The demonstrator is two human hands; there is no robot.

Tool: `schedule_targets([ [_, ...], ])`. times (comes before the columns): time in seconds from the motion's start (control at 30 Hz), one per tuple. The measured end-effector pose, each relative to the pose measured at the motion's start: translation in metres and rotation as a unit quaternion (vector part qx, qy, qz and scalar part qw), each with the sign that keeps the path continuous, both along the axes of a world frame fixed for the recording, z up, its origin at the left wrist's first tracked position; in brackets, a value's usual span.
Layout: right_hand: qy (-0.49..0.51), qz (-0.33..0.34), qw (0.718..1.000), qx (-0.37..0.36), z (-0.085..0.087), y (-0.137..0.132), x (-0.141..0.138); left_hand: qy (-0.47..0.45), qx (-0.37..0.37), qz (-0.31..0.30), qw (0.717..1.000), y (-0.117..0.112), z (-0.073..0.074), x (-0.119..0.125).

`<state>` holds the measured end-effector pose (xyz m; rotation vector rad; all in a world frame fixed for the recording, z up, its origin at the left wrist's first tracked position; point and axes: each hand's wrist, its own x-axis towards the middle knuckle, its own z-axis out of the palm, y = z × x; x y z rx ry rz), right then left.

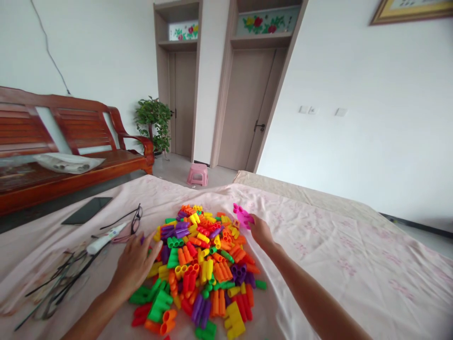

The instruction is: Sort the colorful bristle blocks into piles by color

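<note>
A heap of coloured plastic tube blocks lies on a pink sheet: orange, yellow, green, purple and red pieces. My right hand is at the heap's far right edge, closed on a pink block held just above the pile. My left hand rests at the heap's left edge with its fingers spread, and a small purple piece shows at its fingertips.
Left of the heap lie a white tube, black-framed glasses, a dark tablet and thin dark sticks. A wooden bench, a potted plant, a pink stool and closed doors stand beyond.
</note>
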<state>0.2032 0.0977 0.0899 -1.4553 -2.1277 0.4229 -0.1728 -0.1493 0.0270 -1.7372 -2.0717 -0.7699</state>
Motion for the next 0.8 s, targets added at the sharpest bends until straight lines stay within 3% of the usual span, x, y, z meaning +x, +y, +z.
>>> schedule_targets([
  [0.07,0.014,0.027,1.0,-0.005,-0.007,-0.014,-0.01,0.001,0.005,-0.018,1.0,0.002,-0.009,0.012],
  [0.17,0.051,0.051,0.997,-0.009,-0.012,-0.033,-0.025,-0.092,0.035,0.022,0.995,0.015,-0.006,0.028],
  [0.23,0.081,0.05,0.995,-0.018,-0.012,-0.04,-0.032,-0.174,0.054,0.031,0.983,0.027,0.004,0.037],
  [0.37,0.155,0.03,0.986,-0.046,-0.012,-0.042,-0.042,-0.282,0.074,-0.027,0.956,0.049,0.03,0.052],
  [0.57,0.3,0.08,0.944,-0.112,-0.017,-0.045,-0.065,-0.375,0.086,-0.092,0.918,0.084,0.059,0.079],
  [0.67,0.32,0.101,0.934,-0.123,-0.012,-0.049,-0.076,-0.4,0.092,-0.121,0.904,0.099,0.07,0.093],
  [0.8,0.294,0.114,0.945,-0.091,0.004,-0.054,-0.081,-0.443,0.083,-0.168,0.877,0.107,0.089,0.107],
])
